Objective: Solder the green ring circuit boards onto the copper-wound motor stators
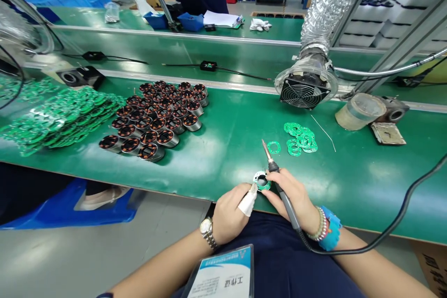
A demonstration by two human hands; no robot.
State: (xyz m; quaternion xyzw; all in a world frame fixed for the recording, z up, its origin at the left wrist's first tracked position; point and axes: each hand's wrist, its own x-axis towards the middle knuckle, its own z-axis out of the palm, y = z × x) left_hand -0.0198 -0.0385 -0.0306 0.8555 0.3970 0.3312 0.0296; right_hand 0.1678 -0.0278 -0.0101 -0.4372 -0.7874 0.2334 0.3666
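Observation:
My left hand [230,212], with white wrapping on one finger, pinches the near left edge of a ring-shaped circuit board [264,186] at the table's front edge. A dark round centre shows inside the ring; I cannot tell what sits under it. In my right hand [293,193] a soldering iron [287,205] lies between the fingers, its metal tip pointing up and away. The right finger and thumb also touch the board's right side. Just beyond lie a single green ring board [274,147] and a small pile of green ring boards [303,138].
Rows of motor stators [157,123] stand left of centre, beside stacked green circuit board panels [66,116]. A fan [303,93] on a foil duct [323,4] hangs over the back right. Solder wire [324,134] lies near a round container [359,111]. The iron's cable [394,223] loops right.

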